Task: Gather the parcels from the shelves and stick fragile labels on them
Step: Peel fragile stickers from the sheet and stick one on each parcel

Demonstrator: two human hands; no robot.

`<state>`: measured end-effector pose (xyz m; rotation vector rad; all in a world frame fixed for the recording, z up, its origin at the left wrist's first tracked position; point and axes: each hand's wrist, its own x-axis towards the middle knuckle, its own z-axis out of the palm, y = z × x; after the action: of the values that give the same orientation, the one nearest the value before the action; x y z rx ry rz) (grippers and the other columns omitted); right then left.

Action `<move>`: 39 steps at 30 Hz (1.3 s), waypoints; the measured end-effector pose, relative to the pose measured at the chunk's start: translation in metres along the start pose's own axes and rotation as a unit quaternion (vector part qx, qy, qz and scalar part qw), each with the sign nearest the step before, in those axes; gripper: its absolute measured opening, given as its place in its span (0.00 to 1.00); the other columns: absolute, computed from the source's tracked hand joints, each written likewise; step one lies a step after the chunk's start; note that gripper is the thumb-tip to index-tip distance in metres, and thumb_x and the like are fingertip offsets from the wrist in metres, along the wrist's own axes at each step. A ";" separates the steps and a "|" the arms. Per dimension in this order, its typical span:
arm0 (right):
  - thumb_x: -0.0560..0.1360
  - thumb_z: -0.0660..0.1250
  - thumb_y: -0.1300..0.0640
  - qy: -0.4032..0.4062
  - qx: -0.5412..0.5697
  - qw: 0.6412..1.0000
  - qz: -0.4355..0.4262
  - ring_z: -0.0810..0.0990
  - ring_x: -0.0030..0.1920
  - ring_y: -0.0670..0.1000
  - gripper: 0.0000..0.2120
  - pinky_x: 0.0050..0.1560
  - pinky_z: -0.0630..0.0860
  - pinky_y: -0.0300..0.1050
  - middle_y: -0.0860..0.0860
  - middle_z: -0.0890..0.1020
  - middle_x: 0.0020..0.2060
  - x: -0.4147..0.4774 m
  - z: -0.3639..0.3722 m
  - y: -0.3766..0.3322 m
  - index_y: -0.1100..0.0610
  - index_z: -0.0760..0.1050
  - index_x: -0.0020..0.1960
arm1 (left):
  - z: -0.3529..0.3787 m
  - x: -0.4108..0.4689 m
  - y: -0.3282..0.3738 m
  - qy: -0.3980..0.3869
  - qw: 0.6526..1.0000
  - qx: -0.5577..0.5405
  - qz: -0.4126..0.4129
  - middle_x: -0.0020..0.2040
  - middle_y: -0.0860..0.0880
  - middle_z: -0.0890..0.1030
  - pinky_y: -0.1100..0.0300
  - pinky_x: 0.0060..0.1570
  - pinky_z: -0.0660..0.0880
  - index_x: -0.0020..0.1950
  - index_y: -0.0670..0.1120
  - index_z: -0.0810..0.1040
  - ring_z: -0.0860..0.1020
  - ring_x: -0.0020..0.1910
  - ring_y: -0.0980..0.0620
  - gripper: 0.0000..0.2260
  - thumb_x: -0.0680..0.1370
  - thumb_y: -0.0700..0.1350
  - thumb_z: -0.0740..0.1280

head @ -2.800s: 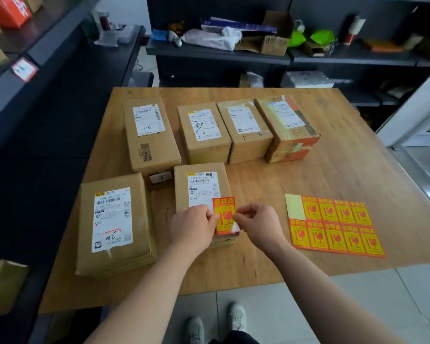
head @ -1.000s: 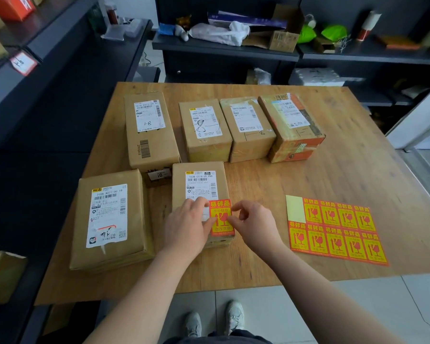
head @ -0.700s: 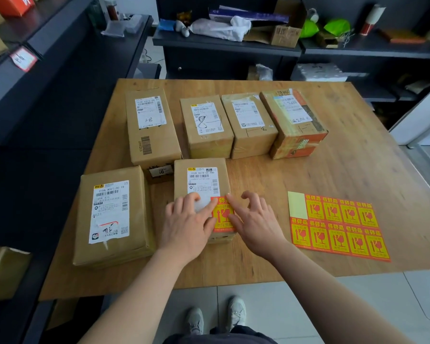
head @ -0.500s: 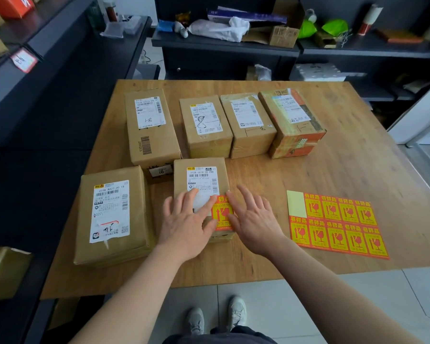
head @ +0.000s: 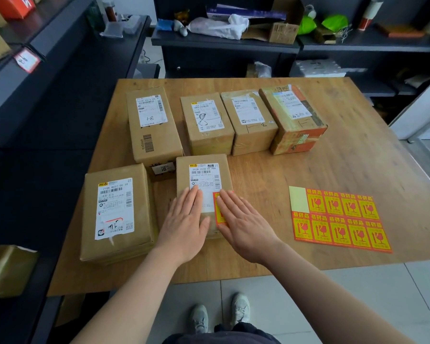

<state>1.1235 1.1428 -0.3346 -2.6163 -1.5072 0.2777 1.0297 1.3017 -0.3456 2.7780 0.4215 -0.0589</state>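
Orange-red fragile label (head: 218, 212): pressing it onto the parcel (head: 184, 175) marked "502B 0018-00 P00", laying left hand (head: 186, 224) and right hand (head: 243, 224) flat, fingers (head: 230, 202) straight.

table (head: 296, 170): matt wood grain | parcels (head: 204, 175): brown cardboard | sticker sheet (head: 338, 219): glossy paper

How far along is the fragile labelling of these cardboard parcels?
Done: six parcels sit gathered on the wooden table. In hand: the left hand and right hand lie flat on the near middle brown cardboard parcel, the right pressing a red-and-yellow fragile label onto it. Left: the five other parcels show no such label; the sticker sheet has nine labels and one blank slot.
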 end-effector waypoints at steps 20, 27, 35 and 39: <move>0.80 0.36 0.40 0.005 0.020 0.999 0.039 0.31 0.73 0.47 0.31 0.72 0.32 0.44 0.51 0.37 0.75 0.011 0.000 -0.003 0.55 0.36 0.76 | -0.008 -0.001 -0.005 -0.029 0.999 -0.003 0.020 0.77 0.51 0.37 0.53 0.74 0.40 0.77 0.48 0.38 0.33 0.74 0.56 0.28 0.82 0.55 0.47; 0.80 0.37 0.40 0.017 0.047 0.998 0.041 0.31 0.74 0.46 0.30 0.74 0.35 0.45 0.50 0.37 0.76 0.007 0.004 -0.005 0.53 0.35 0.76 | -0.008 -0.002 -0.004 -0.017 0.998 -0.049 -0.021 0.77 0.50 0.35 0.54 0.73 0.39 0.77 0.47 0.37 0.33 0.74 0.54 0.32 0.81 0.57 0.51; 0.80 0.57 0.47 0.065 0.263 0.942 0.196 0.79 0.50 0.49 0.14 0.47 0.77 0.46 0.47 0.79 0.51 0.008 -0.004 0.003 0.50 0.69 0.63 | -0.023 -0.005 -0.001 0.014 0.966 -0.230 -0.118 0.69 0.51 0.70 0.57 0.56 0.72 0.71 0.52 0.55 0.71 0.64 0.50 0.33 0.73 0.54 0.70; 0.78 0.60 0.44 0.111 0.274 0.930 0.216 0.75 0.45 0.42 0.19 0.41 0.71 0.33 0.44 0.79 0.50 -0.007 -0.026 0.006 0.50 0.71 0.66 | -0.039 -0.004 0.008 0.041 0.962 -0.248 -0.103 0.65 0.54 0.74 0.59 0.53 0.73 0.72 0.52 0.58 0.73 0.60 0.53 0.35 0.71 0.55 0.72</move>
<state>1.1305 1.1337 -0.3092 -2.3727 -0.6410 0.3599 1.0276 1.3058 -0.3056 2.2412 0.6465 0.1003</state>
